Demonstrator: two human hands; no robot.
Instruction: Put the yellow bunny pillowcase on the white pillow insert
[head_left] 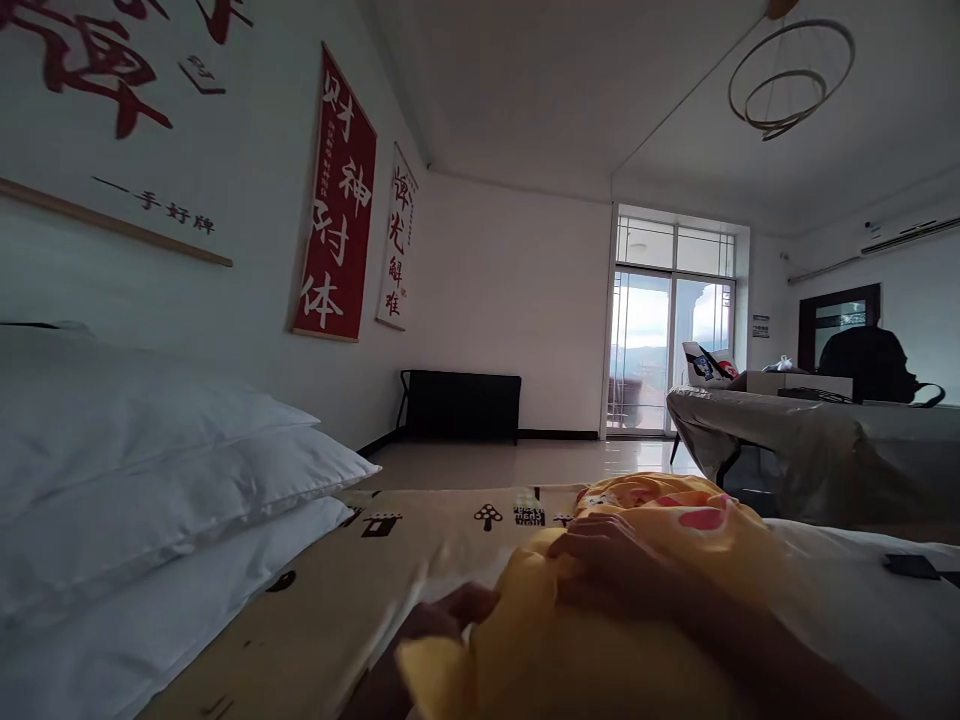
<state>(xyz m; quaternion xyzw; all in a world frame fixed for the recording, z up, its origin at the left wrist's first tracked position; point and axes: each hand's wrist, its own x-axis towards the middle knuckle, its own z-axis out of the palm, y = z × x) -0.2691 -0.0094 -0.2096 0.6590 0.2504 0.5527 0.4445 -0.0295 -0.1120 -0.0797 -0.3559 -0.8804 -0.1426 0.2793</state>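
Note:
A bright yellow cloth (517, 620) lies bunched in front of me, with pink and white print on its far part; whether it is a pillowcase or another cover I cannot tell. My left hand (450, 612) is closed on its left side, near a corner that sticks out towards me. Further right, my right hand (607, 560) has its fingers curled over the top of the cloth and grips a fold. Under the cloth spreads a beige sheet (450, 530) with dark printed figures. The near part of the cloth runs out of the frame.
White pillows (225, 470) are stacked on the left. White bedding (840, 590) with a dark patch lies at the right. Beyond are a black folded frame (461, 405) by the wall, a plastic-covered table (787, 430) bearing a black bag (862, 362), and a glass door (671, 340).

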